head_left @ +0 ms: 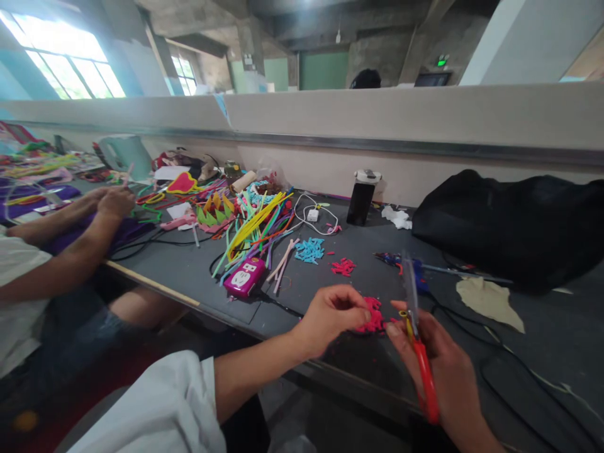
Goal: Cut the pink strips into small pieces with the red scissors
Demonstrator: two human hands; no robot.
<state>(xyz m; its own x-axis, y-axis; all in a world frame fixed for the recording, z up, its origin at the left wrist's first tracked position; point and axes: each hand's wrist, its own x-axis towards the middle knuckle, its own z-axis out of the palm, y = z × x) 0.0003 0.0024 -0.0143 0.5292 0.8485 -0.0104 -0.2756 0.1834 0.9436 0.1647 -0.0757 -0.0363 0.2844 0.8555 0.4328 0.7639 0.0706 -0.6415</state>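
My left hand (333, 316) reaches to the front edge of the table with thumb and forefinger pinched together. Its fingertips are at a pile of short red fuzzy pieces (374, 314), and whatever they pinch is hidden. My right hand (443, 371) grips a pair of scissors (427, 377) with red handles, the blades pointing up. A small yellow ring-like bit shows beside the scissors' pivot. Farther back lie a smaller heap of red pieces (343, 267) and a heap of light blue pieces (309, 250).
A purple power strip (245, 277) and a bundle of coloured pipe cleaners (259, 223) lie to the left. A glue gun (415, 274), a black bag (509, 220) and dark cables are on the right. A phone (360, 202) leans upright behind. Another person's hands (113, 201) work at far left.
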